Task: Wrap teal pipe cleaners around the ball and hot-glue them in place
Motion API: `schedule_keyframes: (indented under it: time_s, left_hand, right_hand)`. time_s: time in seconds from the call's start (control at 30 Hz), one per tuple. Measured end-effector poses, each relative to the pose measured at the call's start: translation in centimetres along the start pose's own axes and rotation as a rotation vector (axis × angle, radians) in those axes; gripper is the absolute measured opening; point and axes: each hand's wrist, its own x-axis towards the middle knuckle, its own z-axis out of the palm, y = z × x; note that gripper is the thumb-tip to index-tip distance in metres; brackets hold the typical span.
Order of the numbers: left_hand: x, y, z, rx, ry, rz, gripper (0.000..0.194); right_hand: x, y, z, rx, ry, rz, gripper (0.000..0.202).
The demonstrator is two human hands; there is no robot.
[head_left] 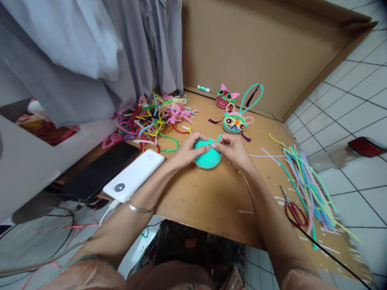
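Note:
A round turquoise piece (208,158), which looks wound from fuzzy stems, is held over the cardboard surface between both hands. My left hand (193,148) wraps its left side, with the thumb lying across the top. My right hand (232,148) is closed at its upper right, thumb and fingers pinching a short turquoise stem end (219,138) that sticks up. Just beyond the hands stands a decorated animal head (234,123) with pink loop ears, purple tassels and a tall turquoise loop. Behind it is a second head (224,98) with pink pointed ears.
Tangled colourful stems (160,117) lie at the back left, near a black phone (101,171) and a white power bank (134,175). Straight stems (308,185) and red-handled scissors (294,211) lie right. A glue stick (203,88) rests by the cardboard wall (256,52).

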Motion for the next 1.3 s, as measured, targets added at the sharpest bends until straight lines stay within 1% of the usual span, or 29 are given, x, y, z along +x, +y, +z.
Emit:
schedule_keyframes:
  time_s: [0.1,0.23,0.33,0.43,0.5,0.63,0.73,0.8,0.97,1.03,1.2,1.3]
  left_hand:
    - [0.1,0.0,0.0,-0.026,-0.01,-0.01,0.029]
    - [0.2,0.2,0.0,-0.035,-0.005,-0.013,0.029]
    - [0.1,0.3,0.0,-0.047,-0.002,-0.022,0.028]
    - [0.1,0.4,0.0,-0.057,-0.009,-0.031,0.03]
    - [0.0,0.4,0.0,-0.059,-0.016,-0.028,0.031]
    - [-0.1,0.5,0.2,-0.053,-0.035,0.0,0.034]
    - [-0.1,0.5,0.3,-0.062,-0.059,0.001,0.036]
    - [-0.1,0.4,0.4,-0.073,-0.06,-0.004,0.039]
    - [0.0,0.1,0.6,-0.133,-0.056,-0.011,0.043]
    - [0.0,0.0,0.7,-0.15,-0.055,-0.005,0.044]
    - [0.0,0.0,0.5,-0.15,-0.052,0.0,0.04]
    - [0.0,-0.1,0.4,-0.155,-0.056,0.017,0.037]
  right_hand:
    - [-0.1,-0.3,-0.1,0.058,-0.013,0.046,0.05]
    - [-0.4,-1.1,-0.9,0.161,-0.111,0.127,0.051]
    - [-0.6,-1.6,-1.6,0.198,-0.174,0.151,0.051]
    - [-0.8,-1.4,-2.1,0.217,-0.201,0.156,0.05]
    - [-1.0,-1.0,-2.1,0.204,-0.186,0.163,0.049]
    - [-1.3,-0.1,-1.6,0.19,-0.085,0.179,0.048]
    - [-1.2,0.0,-1.2,0.22,0.01,0.145,0.05]
    - [-1.0,-0.3,-0.9,0.21,0.048,0.11,0.05]
    - [-0.5,-0.7,-0.7,0.125,0.006,0.1,0.049]
    - [-0.2,-0.7,-0.7,0.089,0.008,0.094,0.05]
    - [0.5,-0.3,-0.6,-0.002,0.006,0.031,0.048]
    - [0.6,-0.2,-0.7,0.004,-0.025,0.052,0.048]
